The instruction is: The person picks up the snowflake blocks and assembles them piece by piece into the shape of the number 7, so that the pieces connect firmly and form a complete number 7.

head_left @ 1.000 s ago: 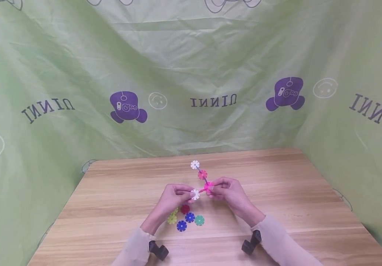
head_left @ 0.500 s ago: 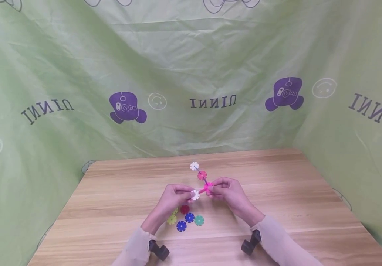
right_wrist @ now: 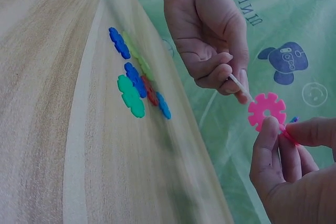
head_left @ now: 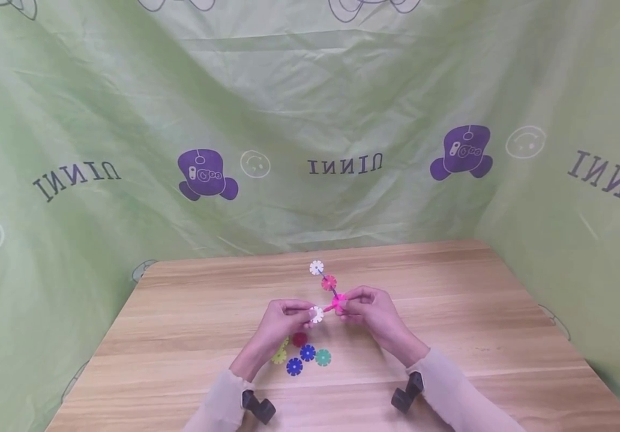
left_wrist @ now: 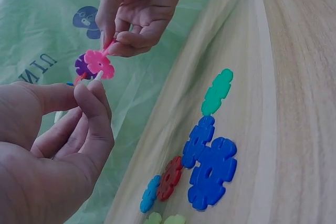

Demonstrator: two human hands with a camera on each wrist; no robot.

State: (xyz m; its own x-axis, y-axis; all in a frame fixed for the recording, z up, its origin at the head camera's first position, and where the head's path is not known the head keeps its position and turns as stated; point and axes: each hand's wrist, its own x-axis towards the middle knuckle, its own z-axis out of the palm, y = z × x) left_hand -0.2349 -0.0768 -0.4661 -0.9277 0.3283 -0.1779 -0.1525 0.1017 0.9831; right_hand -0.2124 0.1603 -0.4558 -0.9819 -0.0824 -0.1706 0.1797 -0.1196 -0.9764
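My left hand (head_left: 285, 321) pinches a white notched snowflake disc (head_left: 317, 314) between thumb and fingers. Facing it, my right hand (head_left: 374, 315) pinches a bright pink disc (head_left: 338, 302) in a joined chain. The chain runs away from me through a red-pink disc (head_left: 329, 282) to a white end disc (head_left: 316, 267), with purple pieces seen edge-on between. In the right wrist view the held white disc (right_wrist: 240, 86) stands edge-on, meeting the rim of a pink disc (right_wrist: 274, 104); how deep it sits in a notch I cannot tell. Both hands are above the table.
Loose discs lie on the wooden table (head_left: 450, 372) below my hands: two blue (head_left: 294, 366), a green (head_left: 323, 357), a dark red (head_left: 299, 339), yellow-green ones (head_left: 279, 356) and a light blue (left_wrist: 150, 194). A green printed cloth (head_left: 288, 210) surrounds the table's back and sides.
Both hands keep nearly the same place and grip. The far end of the chain dips slightly, then comes back up, and the held white disc rises a touch.
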